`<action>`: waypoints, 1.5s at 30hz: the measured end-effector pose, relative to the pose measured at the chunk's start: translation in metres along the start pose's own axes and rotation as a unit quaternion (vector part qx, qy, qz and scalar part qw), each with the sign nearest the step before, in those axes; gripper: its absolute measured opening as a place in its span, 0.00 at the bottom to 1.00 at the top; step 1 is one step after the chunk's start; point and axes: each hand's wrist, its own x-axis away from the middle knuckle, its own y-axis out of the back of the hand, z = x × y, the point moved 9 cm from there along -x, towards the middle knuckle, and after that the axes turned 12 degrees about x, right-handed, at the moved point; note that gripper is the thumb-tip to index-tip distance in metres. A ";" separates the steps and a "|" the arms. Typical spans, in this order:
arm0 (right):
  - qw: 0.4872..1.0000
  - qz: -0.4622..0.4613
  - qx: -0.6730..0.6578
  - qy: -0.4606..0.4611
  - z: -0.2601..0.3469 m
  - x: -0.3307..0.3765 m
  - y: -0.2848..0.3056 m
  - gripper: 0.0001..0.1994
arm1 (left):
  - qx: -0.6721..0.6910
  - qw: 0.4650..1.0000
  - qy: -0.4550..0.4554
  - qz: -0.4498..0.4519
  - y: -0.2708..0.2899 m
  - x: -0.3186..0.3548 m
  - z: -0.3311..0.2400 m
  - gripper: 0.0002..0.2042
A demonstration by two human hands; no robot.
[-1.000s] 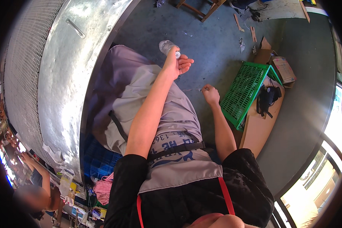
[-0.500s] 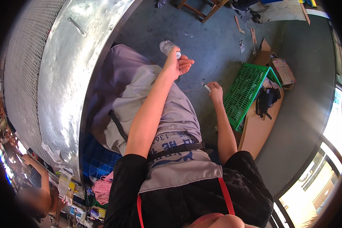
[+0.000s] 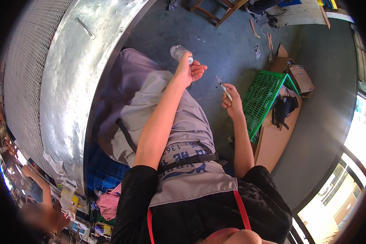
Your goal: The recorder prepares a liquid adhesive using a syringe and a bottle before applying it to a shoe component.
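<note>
My left hand (image 3: 187, 71) is closed round the neck of a clear plastic bottle (image 3: 177, 51), with the thumb side by its white cap (image 3: 190, 60). The bottle points away from me, and its neck is partly hidden by the hand. Its remaining fingers curl loosely at the right. To the right and a little lower, my right hand (image 3: 233, 102) grips a thin white syringe (image 3: 227, 92) between thumb and fingers. The syringe's narrow tip slants up and left, apart from the bottle. Both hands are in the air beyond my grey apron (image 3: 191, 122).
A metal-topped table (image 3: 79, 61) runs along my left. At my right lie a green plastic crate (image 3: 264, 95), a cardboard sheet (image 3: 274, 136) with a black item (image 3: 284, 107) on it, and a torn carton (image 3: 301, 77). A wooden stool (image 3: 215, 14) stands ahead. Another person (image 3: 42, 189) is at lower left.
My right hand has turned, and the syringe shows at greater length, its tip now higher and pointing up-left. My left hand and the bottle have hardly moved.
</note>
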 end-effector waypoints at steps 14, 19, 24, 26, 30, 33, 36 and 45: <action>0.982 0.061 -0.179 0.003 -0.024 -0.015 0.010 0.26 | 0.091 0.993 0.056 0.040 0.006 -0.026 0.016 0.23; 0.973 0.033 -0.228 -0.019 -0.039 -0.011 0.017 0.28 | 0.042 0.998 0.029 0.048 0.013 -0.018 0.017 0.19; 0.960 -0.003 -0.268 -0.083 -0.077 -0.044 0.036 0.25 | 0.037 0.998 0.023 0.050 0.016 -0.020 0.018 0.20; 0.958 -0.025 -0.270 -0.091 -0.094 -0.055 0.047 0.21 | 0.052 0.996 0.039 0.058 0.013 -0.022 0.016 0.22; 0.959 -0.095 -0.254 -0.084 -0.080 -0.072 0.040 0.19 | 0.089 0.994 0.021 0.065 0.007 -0.013 -0.011 0.23; 0.968 -0.127 -0.198 -0.082 -0.073 -0.076 0.050 0.20 | 0.023 0.998 0.014 0.058 -0.005 -0.009 -0.018 0.19; 0.965 -0.153 -0.184 -0.106 -0.077 -0.071 0.051 0.19 | 0.010 0.999 -0.004 0.039 -0.004 -0.003 -0.014 0.20; 0.965 -0.183 -0.164 -0.091 -0.072 -0.063 0.043 0.20 | 0.012 0.999 0.000 0.037 0.002 0.002 -0.002 0.19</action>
